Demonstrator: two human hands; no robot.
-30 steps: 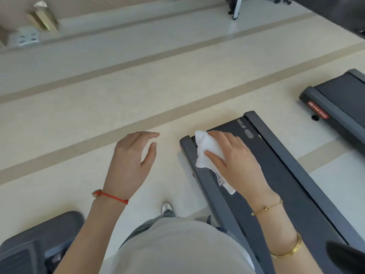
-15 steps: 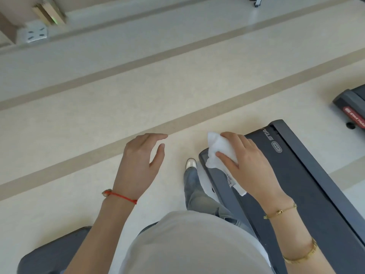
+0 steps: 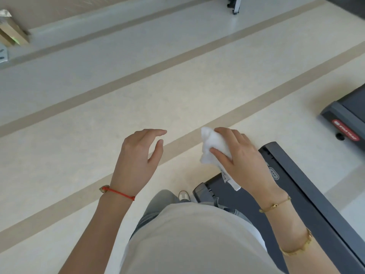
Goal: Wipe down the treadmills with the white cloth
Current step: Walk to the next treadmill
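My right hand (image 3: 240, 161) grips the bunched white cloth (image 3: 213, 145), lifted above the rear end of a dark grey treadmill (image 3: 296, 184) at the lower right. A tag hangs from the cloth below my palm. My left hand (image 3: 138, 161) hovers over the floor to the left, fingers relaxed and holding nothing. A second treadmill (image 3: 343, 117) with a red label lies at the right edge. My body hides part of the near treadmill's left rail.
Pale floor (image 3: 118, 99) with tan stripes fills most of the view. My shoe (image 3: 183, 194) stands beside the treadmill's rear corner. A cardboard piece (image 3: 11, 34) and a wall socket sit at the far left, and an equipment leg (image 3: 235, 4) at the top.
My right hand has lifted the cloth off the treadmill's rear end. The view has risen and shifted, and my leg has stepped beside the treadmill. My left hand stays open.
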